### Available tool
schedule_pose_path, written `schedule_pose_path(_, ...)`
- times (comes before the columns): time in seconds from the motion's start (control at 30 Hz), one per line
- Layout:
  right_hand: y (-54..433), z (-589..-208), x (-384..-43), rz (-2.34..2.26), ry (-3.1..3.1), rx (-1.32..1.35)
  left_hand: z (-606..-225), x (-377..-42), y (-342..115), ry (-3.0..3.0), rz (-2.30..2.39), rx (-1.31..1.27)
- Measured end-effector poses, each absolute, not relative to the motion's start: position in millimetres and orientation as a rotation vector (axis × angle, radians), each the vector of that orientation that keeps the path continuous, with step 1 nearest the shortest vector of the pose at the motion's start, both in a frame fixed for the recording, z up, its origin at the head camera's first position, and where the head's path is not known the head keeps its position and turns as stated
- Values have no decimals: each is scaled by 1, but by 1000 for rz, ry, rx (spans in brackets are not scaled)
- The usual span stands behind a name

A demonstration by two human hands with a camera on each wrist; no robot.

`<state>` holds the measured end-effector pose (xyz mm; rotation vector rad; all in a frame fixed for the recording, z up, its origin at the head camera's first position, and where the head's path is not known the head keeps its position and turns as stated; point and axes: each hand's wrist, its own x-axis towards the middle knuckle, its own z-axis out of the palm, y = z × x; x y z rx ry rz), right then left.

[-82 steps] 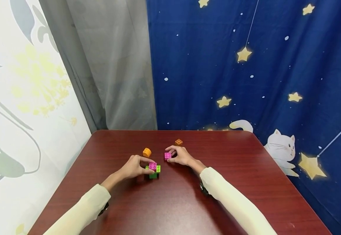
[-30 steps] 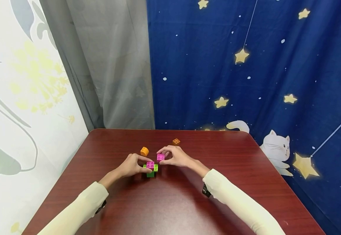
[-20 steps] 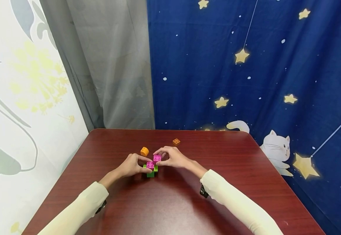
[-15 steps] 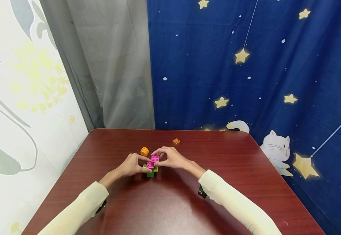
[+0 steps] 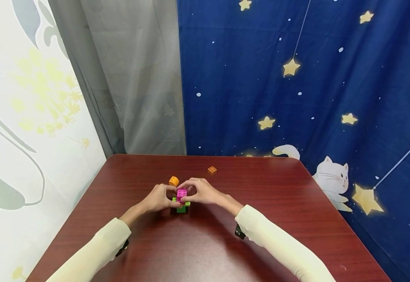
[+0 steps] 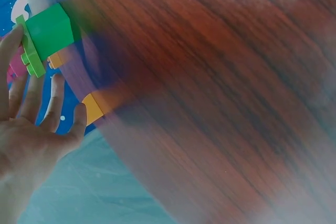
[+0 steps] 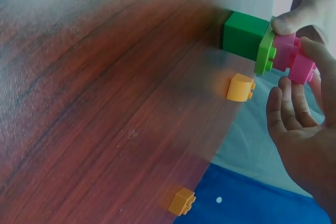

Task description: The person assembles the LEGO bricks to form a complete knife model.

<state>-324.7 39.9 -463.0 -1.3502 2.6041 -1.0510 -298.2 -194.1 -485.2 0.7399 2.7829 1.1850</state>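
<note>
On the table stands a stack of toy building bricks: a dark green block (image 7: 244, 34) at the bottom, a flat lime green brick (image 7: 265, 51) across it, then a pink brick (image 7: 283, 51). My left hand (image 5: 157, 197) pinches the stack at this pink brick, thumb on the near side. A second pink brick (image 5: 182, 192) sits over the first at the top of the stack, pinched between thumb and index finger of my right hand (image 5: 205, 191). In the right wrist view this upper brick looks slightly offset from the lower one, whose studs show at the joint.
A rounded yellow-orange brick (image 5: 173, 181) lies just behind the left hand. Farther back and to the right is a square orange brick (image 5: 212, 170). The reddish-brown table (image 5: 261, 184) ends at a blue starry curtain (image 5: 233, 98) and a grey one.
My right hand has carried the second pink brick leftward from beside the stack until it stands over the lower pink brick. My left hand keeps its hold on the stack.
</note>
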Motion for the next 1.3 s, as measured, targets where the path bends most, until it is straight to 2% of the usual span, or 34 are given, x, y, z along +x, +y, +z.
schedule_pose_path(0.93,40,-476,-325,-1140,2609,-1288,-487,-300,-192,2798,1165,719)
schedule_pose_path(1.3,39,-485,-325,-1235,2574,-1349,-489,-300,-193,2809,1169,740)
